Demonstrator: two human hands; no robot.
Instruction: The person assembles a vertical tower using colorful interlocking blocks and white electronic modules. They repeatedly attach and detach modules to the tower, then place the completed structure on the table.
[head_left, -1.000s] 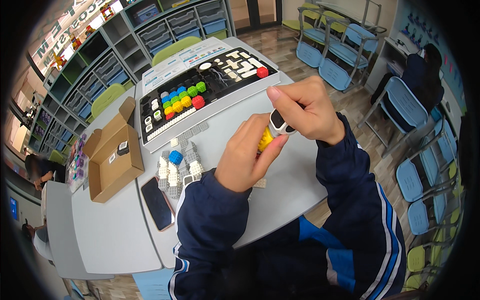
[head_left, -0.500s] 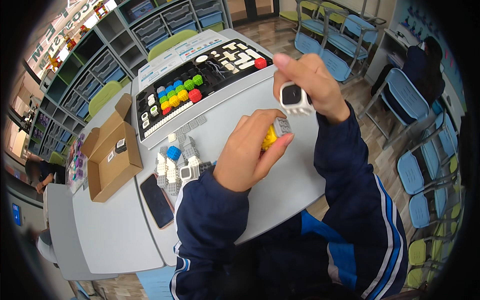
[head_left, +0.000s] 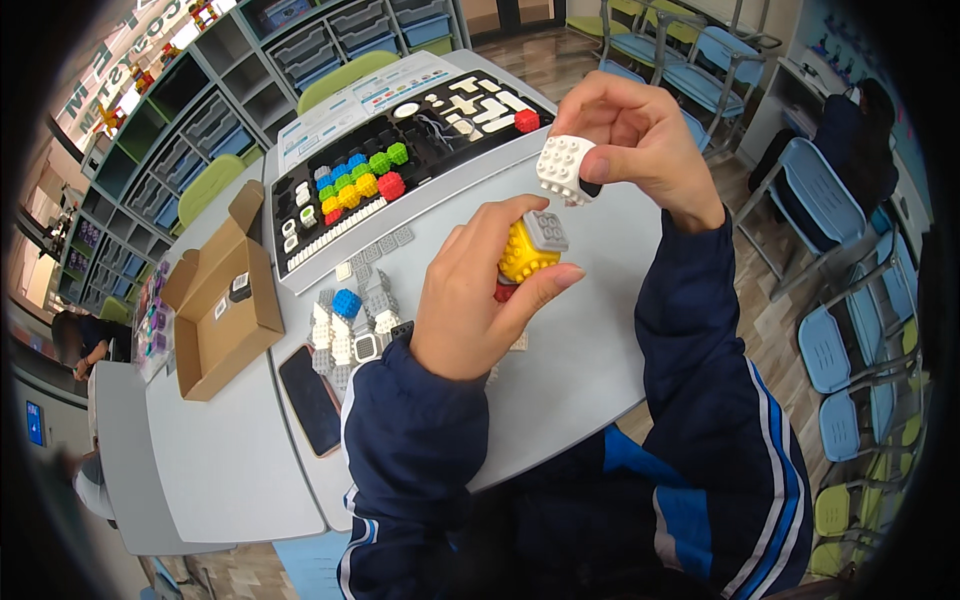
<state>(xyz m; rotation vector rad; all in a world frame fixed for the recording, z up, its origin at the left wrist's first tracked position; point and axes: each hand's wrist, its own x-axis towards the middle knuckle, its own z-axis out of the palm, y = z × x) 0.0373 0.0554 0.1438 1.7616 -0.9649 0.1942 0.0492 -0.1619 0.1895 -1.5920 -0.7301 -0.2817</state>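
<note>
Between the thumb and fingers of my left hand [head_left: 468,290] is a yellow studded cube [head_left: 524,256] with a grey studded plate [head_left: 548,230] on one face. A bit of red shows beneath that cube. My right hand [head_left: 650,150] pinches a white studded cube [head_left: 562,168], its studded side towards the left and a dark part by my thumb. The two cubes are close together but apart, the white one higher. Left of my left hand lies a cluster of grey and white blocks [head_left: 378,300] with a blue studded cube [head_left: 346,303] on it.
Behind my hands stands a kit tray [head_left: 430,195] of coloured cubes and white pieces. To the left are an open cardboard box [head_left: 232,335] and a phone [head_left: 310,400]. Blue chairs [head_left: 828,350] line the right; a person [head_left: 855,140] sits beyond them.
The white cube has turned, so its studs now show instead of its black face, and it has come left and down. My left hand has tilted, exposing more of the yellow cube.
</note>
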